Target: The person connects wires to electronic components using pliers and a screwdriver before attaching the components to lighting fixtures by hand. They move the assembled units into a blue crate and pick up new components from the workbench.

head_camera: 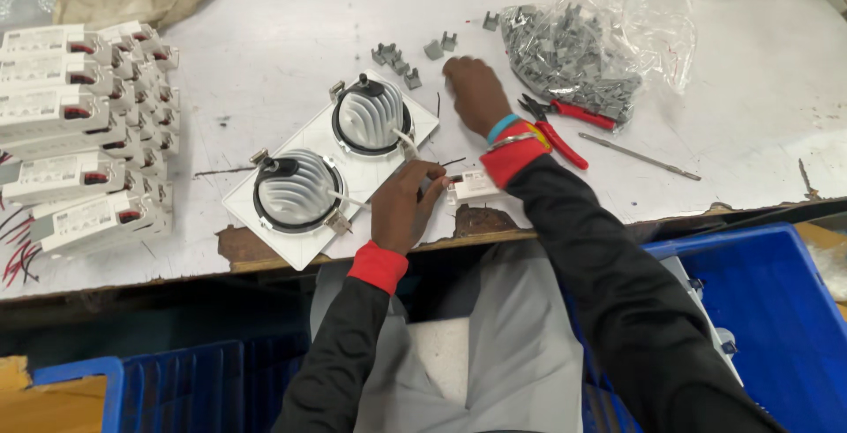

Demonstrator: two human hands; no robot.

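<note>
My left hand (401, 206) rests at the near edge of the worktable (265, 27), fingers curled around the white wire (408, 142) that runs from the twin downlight fixture (331, 164), and touching the small white driver box (474, 184) lying just beside it at the same edge. The fixture sits tilted near the middle of the near edge, its two ribbed heat sinks facing up. My right hand (475, 90) reaches further in, palm down over the loose grey plastic clips (399, 58) scattered behind the fixture; its fingers are bent, but I cannot tell whether they have pinched a clip. A clear bag of grey clips (569, 58) lies toward the far right, with red-handled pliers (558, 124) just beside my wrist. Stacked white drivers (79, 133) line the left edge.
</note>
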